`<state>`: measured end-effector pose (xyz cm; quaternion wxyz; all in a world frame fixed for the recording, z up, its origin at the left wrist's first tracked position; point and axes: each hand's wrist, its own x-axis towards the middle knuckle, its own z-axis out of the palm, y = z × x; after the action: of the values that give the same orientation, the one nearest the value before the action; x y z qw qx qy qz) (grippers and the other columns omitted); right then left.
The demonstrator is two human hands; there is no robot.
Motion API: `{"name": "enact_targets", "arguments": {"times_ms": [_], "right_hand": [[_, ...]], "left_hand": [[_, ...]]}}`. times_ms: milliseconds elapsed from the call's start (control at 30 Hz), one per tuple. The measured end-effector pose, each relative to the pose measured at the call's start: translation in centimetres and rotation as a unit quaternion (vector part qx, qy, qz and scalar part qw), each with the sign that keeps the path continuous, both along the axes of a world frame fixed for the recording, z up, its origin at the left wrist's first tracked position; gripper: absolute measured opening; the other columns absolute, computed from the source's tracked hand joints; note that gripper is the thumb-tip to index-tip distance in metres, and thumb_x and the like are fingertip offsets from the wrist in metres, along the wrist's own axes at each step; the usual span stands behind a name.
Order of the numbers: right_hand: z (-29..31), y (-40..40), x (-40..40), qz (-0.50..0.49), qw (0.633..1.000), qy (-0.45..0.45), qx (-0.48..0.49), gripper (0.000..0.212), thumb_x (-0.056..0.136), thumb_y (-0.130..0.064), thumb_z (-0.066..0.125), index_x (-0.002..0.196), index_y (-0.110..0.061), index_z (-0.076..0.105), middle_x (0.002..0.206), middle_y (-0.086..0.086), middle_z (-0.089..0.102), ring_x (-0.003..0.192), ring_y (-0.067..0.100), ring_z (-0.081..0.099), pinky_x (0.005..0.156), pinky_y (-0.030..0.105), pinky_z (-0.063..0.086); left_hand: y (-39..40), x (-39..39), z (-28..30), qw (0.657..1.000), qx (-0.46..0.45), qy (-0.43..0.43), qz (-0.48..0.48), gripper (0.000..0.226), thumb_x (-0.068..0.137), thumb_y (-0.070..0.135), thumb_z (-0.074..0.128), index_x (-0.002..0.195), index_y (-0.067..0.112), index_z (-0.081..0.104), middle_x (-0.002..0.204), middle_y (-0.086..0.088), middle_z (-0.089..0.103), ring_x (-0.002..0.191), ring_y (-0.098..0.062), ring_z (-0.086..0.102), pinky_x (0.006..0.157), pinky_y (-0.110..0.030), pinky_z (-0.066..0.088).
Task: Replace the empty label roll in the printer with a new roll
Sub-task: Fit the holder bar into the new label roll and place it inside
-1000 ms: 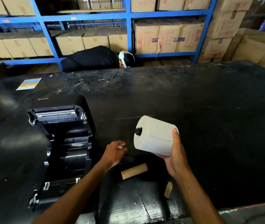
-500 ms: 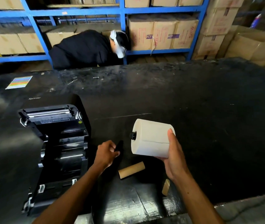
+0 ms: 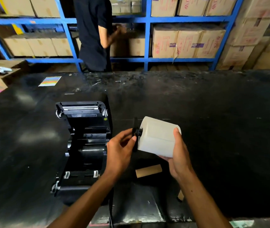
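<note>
Holding a white label roll above a black table, the right hand cups it from beneath, thumb pressed on its upper face, its grip closed on the roll. A black spindle pokes out of the roll's left end, and the left hand pinches a flat black end piece on that spindle between thumb and fingertips. Just to the left stands one black label printer, lid tipped open away from the camera, its roll bay bare and unobstructed. One empty brown cardboard core lies on its side on the table below the roll, between the two forearms. A small brown scrap shows beside the right forearm; what it is cannot be told. One multicoloured sheet lies near the far left edge of the table, well apart from the printer. Beyond the table, a person in black clothing stands at blue metal shelving stacked with many cardboard boxes. More boxes are piled at the far right.
</note>
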<state>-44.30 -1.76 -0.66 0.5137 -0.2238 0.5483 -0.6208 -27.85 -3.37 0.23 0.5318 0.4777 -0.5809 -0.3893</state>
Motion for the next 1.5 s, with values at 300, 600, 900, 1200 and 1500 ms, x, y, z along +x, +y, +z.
{"name": "enact_targets", "arguments": {"times_ms": [300,600,900,1200,1500], "right_hand": [[0.6,1.0,3.2,0.039,0.997,0.053,-0.043,0.054,0.084,-0.062,0.046,0.131,-0.035,0.047,0.133,-0.002,0.058,0.118,0.018,0.058,0.103,0.051,0.045],[0.2,-0.3,6.9,0.104,0.992,0.063,-0.024,0.084,0.06,-0.082,0.049,0.134,-0.042,0.042,0.141,-0.007,0.05,0.127,0.018,0.05,0.109,0.05,0.037],[0.1,-1.9,12.4,0.132,0.979,0.127,-0.086,0.046,0.086,-0.058,0.044,0.129,-0.041,0.047,0.13,-0.007,0.056,0.108,0.004,0.057,0.076,0.017,0.047],[-1.2,-3.1,18.1,0.125,0.963,0.21,-0.112,0.046,0.091,-0.035,0.053,0.136,-0.029,0.044,0.142,0.0,0.04,0.123,0.011,0.047,0.096,0.024,0.041],[-1.7,-4.6,22.2,0.153,0.948,0.264,-0.093,0.049,0.092,-0.035,0.054,0.139,-0.035,0.039,0.146,-0.002,0.035,0.125,0.012,0.045,0.105,0.034,0.042]], "left_hand": [[2.0,2.5,0.0,0.996,-0.075,-0.034,0.045,0.034,0.084,0.002,0.067,0.115,0.016,0.065,0.106,0.013,0.068,0.099,0.011,0.063,0.082,-0.005,0.048],[2.8,6.5,-0.2,0.997,-0.022,0.009,0.075,0.027,0.089,0.012,0.063,0.113,0.022,0.07,0.109,0.005,0.073,0.1,-0.006,0.068,0.084,-0.019,0.055],[2.1,10.0,1.5,0.955,0.174,0.211,0.115,0.039,0.093,0.04,0.047,0.087,0.012,0.073,0.089,0.001,0.079,0.088,-0.013,0.072,0.071,-0.024,0.056],[1.4,15.3,0.3,0.936,0.289,0.157,0.123,0.03,0.076,0.043,0.074,0.084,0.017,0.063,0.066,0.005,0.069,0.058,-0.017,0.061,0.062,-0.034,0.046],[-0.7,19.8,-1.4,0.942,0.256,0.179,0.126,0.029,0.082,0.031,0.071,0.089,0.003,0.066,0.078,-0.008,0.068,0.069,-0.017,0.068,0.064,-0.032,0.062]]}}
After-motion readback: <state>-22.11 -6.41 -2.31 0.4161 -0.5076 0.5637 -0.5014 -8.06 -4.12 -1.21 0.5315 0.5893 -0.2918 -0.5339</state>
